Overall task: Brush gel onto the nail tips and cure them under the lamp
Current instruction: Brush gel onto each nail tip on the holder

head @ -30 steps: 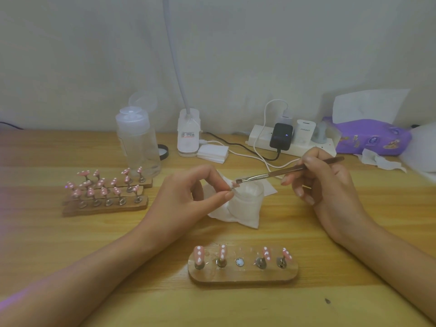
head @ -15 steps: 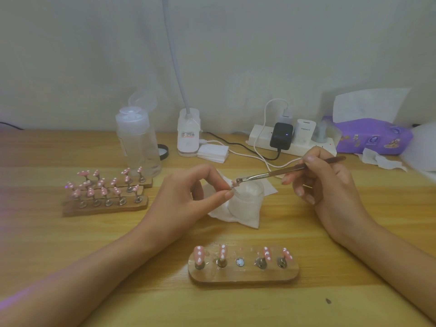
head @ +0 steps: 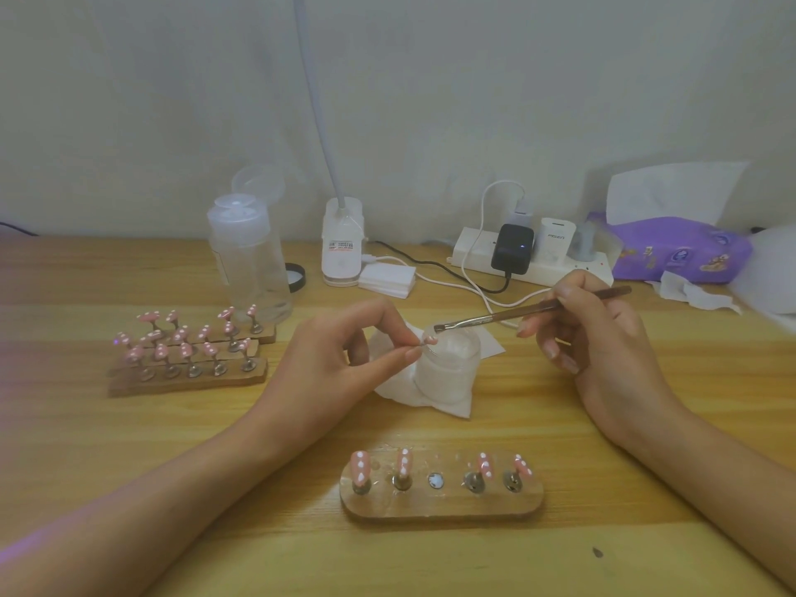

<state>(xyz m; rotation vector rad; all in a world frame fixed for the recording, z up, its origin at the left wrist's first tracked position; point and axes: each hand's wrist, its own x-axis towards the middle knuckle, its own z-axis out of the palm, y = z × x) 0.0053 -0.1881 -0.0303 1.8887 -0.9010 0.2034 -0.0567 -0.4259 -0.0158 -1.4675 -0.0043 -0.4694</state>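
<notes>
Leftmost, wooden racks (head: 185, 381) of pink nail tips (head: 160, 350) stand on the worktop (head: 129, 445). The left hand (head: 340, 359) pinches one nail tip (head: 429, 339) over a white jar (head: 448, 372). The bristles of the brush (head: 530, 313) hang just above it, the handle gripped by the right hand (head: 603, 338).

One brush (head: 508, 314), one jar (head: 450, 372), four wooden holders (head: 439, 506) (nearest bears four nail tips (head: 359, 465)), perhaps fifteen more at left
</notes>
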